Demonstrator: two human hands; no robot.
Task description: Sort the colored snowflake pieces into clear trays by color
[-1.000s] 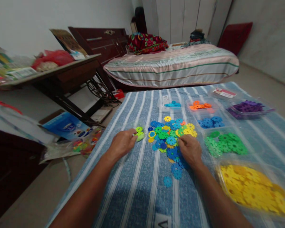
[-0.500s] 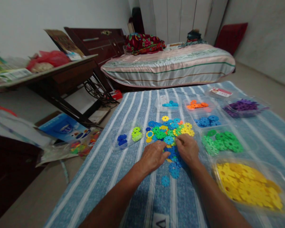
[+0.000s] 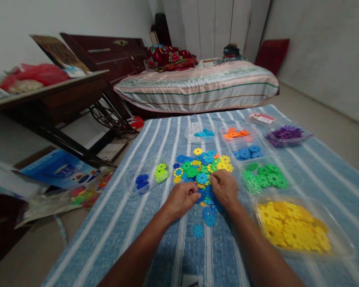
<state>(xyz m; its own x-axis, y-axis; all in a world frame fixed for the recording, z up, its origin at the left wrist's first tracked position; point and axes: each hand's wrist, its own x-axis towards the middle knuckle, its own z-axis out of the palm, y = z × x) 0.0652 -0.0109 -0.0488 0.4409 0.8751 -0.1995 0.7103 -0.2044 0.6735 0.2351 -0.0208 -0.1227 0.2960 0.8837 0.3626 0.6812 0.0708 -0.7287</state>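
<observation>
Vs 1s ago, L hand (image 3: 181, 197) moved from clear tray (image 3: 151, 175) nr striped cloth (image 3: 131, 231) L edge to disc pile (image 3: 192, 172); R hand (image 3: 225, 188) still there. Can't tell if either grip's closed.

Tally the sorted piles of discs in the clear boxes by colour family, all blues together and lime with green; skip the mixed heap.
Blue: 3 (light blue pile, mid-blue pile, dark blue pile)
Green: 2 (green pile, lime pile)
Yellow: 1 (yellow pile)
Orange: 1 (orange pile)
Purple: 1 (purple pile)
Total: 8
</observation>
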